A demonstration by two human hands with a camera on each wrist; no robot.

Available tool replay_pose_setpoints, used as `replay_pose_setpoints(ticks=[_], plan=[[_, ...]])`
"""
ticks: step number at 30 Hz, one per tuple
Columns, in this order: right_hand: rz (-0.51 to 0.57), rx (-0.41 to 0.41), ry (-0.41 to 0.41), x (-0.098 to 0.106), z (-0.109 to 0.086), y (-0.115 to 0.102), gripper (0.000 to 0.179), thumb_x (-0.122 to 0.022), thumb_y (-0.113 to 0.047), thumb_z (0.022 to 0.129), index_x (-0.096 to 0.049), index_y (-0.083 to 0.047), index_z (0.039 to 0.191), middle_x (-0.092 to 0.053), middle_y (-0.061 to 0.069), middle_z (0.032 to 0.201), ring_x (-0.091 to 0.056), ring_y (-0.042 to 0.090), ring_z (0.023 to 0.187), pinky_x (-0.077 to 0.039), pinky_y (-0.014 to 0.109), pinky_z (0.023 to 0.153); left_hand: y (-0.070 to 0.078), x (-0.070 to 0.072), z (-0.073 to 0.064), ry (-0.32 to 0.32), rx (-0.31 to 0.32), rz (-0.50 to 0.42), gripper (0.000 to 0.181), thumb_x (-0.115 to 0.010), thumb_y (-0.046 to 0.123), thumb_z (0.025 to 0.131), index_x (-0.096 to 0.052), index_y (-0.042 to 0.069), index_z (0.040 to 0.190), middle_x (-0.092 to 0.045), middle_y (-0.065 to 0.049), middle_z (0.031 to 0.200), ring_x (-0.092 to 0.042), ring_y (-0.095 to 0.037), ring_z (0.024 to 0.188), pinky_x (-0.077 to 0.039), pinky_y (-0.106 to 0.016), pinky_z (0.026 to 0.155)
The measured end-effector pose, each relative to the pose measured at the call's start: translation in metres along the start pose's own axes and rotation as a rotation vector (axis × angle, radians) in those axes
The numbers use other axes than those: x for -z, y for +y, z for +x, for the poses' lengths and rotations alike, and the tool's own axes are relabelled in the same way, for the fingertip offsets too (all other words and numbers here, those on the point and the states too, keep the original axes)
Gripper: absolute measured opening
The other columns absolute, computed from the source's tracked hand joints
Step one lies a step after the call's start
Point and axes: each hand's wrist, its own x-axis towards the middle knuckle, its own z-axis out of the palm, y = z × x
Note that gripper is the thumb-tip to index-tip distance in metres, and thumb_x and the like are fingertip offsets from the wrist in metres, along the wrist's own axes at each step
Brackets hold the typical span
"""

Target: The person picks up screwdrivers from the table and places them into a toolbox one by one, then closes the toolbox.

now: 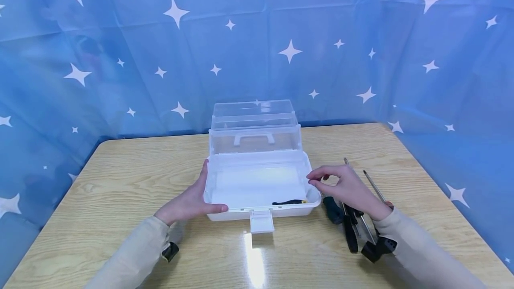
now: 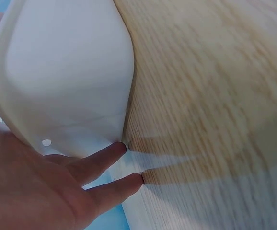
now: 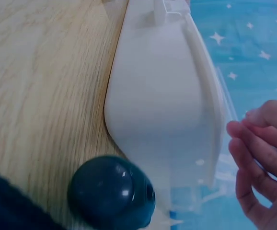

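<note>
A white plastic toolbox (image 1: pixel 261 182) sits on the table with its clear lid (image 1: pixel 254 139) tipped back. My left hand (image 1: pixel 192 200) spreads along its left end, thumb over the front rim. In the left wrist view, straight fingers (image 2: pixel 114 189) reach down beside the white wall, tips at the tabletop. Over the right rim, my right hand (image 1: pixel 345 186) has thumb and fingertips brought together with the fingers bent. Nothing shows between those fingertips (image 3: pixel 234 129) in the right wrist view. A short black tool with a yellow end (image 1: pixel 290 202) lies inside along the front wall.
Several screwdrivers lie right of the box, partly under my right forearm, including one with a dark teal handle (image 1: pixel 332 211) and one with a black handle (image 1: pixel 350 234). The front latch (image 1: pixel 262 222) hangs outward. A blue starred curtain (image 1: pixel 241 48) surrounds the wooden table (image 1: pixel 132 173).
</note>
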Motion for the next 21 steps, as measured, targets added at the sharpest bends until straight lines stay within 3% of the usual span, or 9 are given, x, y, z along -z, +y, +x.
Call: replay_pose_setpoints(ticks=[16,21], plan=[[-0.097,-0.028,0.059,0.026,-0.019,0.01,0.014,-0.068,-0.005,0.09,-0.075,-0.014,0.099,-0.07,-0.004,0.092,-0.058,0.008,0.073,-0.045,0.027,0.052,-0.002,0.001,0.002,-0.006,-0.029,-0.023,0.13,-0.08,0.044,0.077,0.024,0.014,0.15,0.005,-0.02,0.159,-0.011,-0.04,0.142,-0.021,-0.059,0.107],[-0.127,-0.071,0.062,0.035,-0.027,0.013,0.014,-0.067,-0.007,0.091,-0.074,-0.015,0.101,-0.07,-0.004,0.09,-0.058,0.008,0.074,-0.045,0.025,0.055,-0.002,0.001,0.002,-0.01,-0.02,-0.03,0.131,-0.08,0.044,0.077,0.024,0.015,0.15,0.005,-0.018,0.159,-0.01,-0.038,0.143,-0.021,-0.058,0.108]])
